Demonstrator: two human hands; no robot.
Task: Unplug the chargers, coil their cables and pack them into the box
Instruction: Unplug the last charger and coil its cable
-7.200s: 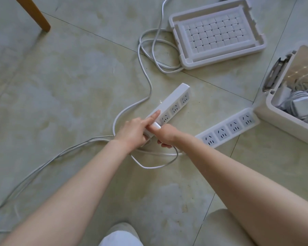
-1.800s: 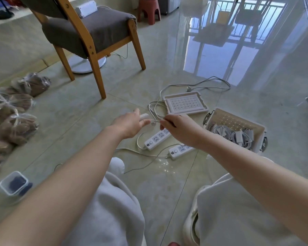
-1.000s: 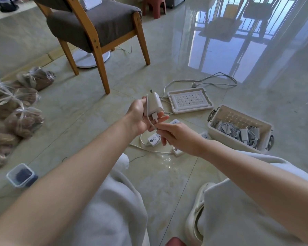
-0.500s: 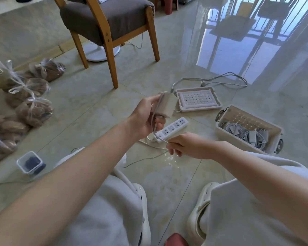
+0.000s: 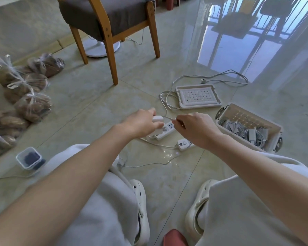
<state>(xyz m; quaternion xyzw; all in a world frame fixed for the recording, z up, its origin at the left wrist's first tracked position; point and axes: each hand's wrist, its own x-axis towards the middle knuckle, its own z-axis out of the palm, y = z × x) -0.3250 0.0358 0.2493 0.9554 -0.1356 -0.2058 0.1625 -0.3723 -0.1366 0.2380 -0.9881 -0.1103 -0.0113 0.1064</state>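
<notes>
My left hand [image 5: 140,122] grips a white charger [image 5: 157,119] above the floor. My right hand [image 5: 196,127] pinches the charger's thin white cable [image 5: 169,117], which runs taut between the two hands. Below them lie two white power strips, one [image 5: 164,130] under the hands and another [image 5: 184,144] nearer my right wrist. The white box [image 5: 272,126] stands on the floor at the right and holds several coiled chargers and cables [image 5: 245,130]. Its lid [image 5: 198,96] lies flat behind the hands.
A wooden chair [image 5: 110,23] with a grey seat stands at the back. Tied plastic bags [image 5: 25,89] crowd the left. A small clear container [image 5: 29,159] sits by my left knee. Loose white cords [image 5: 220,77] trail around the lid. My knees and white clogs fill the foreground.
My left hand has lowered the charger and turned it flat. My right hand has moved up and right along the cable, pulling it taut between the hands. The view tilted down.
</notes>
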